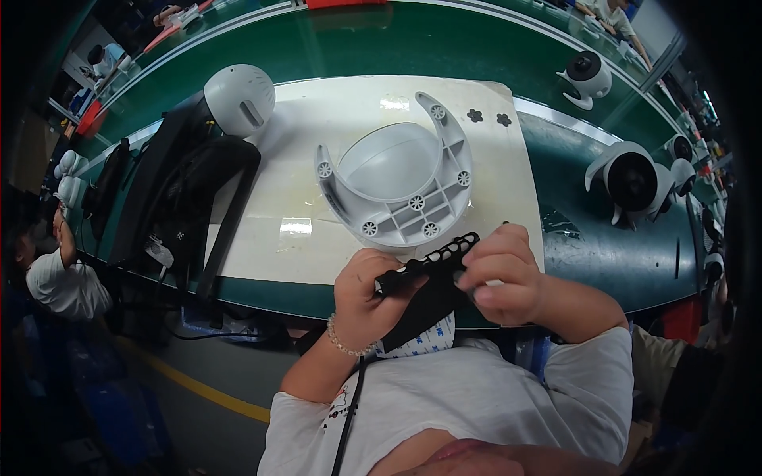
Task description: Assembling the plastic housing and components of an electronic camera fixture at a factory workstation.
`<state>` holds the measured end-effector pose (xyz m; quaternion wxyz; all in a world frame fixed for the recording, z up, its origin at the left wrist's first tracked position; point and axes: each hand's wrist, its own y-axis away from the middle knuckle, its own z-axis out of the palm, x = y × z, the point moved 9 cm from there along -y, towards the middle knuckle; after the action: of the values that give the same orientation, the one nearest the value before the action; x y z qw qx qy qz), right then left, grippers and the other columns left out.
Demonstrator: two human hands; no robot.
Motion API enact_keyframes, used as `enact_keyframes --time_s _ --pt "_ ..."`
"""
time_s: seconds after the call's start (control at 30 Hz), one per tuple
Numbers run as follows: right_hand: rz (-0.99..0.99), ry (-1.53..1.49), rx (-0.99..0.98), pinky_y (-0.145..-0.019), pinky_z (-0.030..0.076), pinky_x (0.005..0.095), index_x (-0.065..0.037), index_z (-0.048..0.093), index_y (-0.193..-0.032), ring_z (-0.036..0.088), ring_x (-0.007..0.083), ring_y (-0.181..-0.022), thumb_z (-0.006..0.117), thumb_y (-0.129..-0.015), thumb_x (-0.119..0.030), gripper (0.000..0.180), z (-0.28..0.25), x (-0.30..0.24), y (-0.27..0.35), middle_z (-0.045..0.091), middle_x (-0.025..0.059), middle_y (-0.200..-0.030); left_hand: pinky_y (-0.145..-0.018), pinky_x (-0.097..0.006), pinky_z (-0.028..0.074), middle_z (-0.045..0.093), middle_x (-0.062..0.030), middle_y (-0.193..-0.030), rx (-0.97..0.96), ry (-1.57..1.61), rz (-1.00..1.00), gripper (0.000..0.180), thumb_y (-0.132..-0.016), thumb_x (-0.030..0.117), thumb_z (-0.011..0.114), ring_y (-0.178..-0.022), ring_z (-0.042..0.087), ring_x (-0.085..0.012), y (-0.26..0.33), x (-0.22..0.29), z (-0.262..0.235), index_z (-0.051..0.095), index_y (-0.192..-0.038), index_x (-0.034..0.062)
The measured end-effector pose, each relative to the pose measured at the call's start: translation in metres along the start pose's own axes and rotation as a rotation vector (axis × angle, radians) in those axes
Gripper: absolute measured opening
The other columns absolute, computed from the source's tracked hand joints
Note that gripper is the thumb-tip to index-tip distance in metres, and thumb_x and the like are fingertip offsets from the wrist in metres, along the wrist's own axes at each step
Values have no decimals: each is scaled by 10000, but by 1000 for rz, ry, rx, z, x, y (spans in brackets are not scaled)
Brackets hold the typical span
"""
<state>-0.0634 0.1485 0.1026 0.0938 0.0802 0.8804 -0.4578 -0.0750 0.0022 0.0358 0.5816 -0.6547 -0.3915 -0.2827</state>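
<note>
I see a black sheet (429, 303) edged with holes, a white sheet (429, 339) repeating blue print, a pale grey plastic shell (389, 163), a cream board (278, 190), black flower-shaped pads (475, 116), a dark green table (571, 246).

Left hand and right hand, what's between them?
A black sheet with holes is between the left hand and right hand, in the head view.

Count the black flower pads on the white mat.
2 clear: left pad, right pad, back right on the mat; a dark bit by the right hand may be another.
</note>
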Motion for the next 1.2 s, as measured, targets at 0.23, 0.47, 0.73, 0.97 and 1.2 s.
enact_keyframes --time_s 0.23,0.47,0.73,0.97,1.2 --pt "-42 -70 -5 -697 377 320 -175 508 -1077 546 209 -830 609 -693 -18 426 14 -5 -8 504 53 -986 -554 -317 380 524 -78 -651 -49 -69 112 256 -608 -21 708 -592 499 -246 -9 13 4 535 -784 47" --pt "182 -566 -88 -504 377 313 -144 507 -1050 536 208 -615 617 -756 -93 318 4 1 -28 528 73 -855 -567 -319 392 533 -82 -675 -33 -111 94 291 -582 -8 727 -607 507 -251 -2 14 1 551 -806 47" --pt "455 -220 182 -718 439 235 -127 258 -1297 495 119 -835 458 -787 81 587 -35 97 -75 417 105 -1100 -630 -302 413 301 -237 -1356 156 -346 190 336 -545 70 770 -850 520 -235 -3 25 -16 640 -854 90" --pt "640 -280 71 -699 453 239 -153 260 -1299 486 121 -826 467 -782 72 600 -28 117 -72 412 107 -1119 -737 -303 408 317 -191 -1368 85 -430 243 315 -558 65 745 -854 510 -230 1 27 -7 659 -860 89" --pt "678 -429 226 -700 457 245 -149 250 -1303 489 124 -834 471 -777 73 611 -41 124 -65 419 103 -1095 -758 -297 395 360 -172 -1348 85 -458 244 324 -563 83 745 -878 490 -228 2 23 -6 662 -876 86"
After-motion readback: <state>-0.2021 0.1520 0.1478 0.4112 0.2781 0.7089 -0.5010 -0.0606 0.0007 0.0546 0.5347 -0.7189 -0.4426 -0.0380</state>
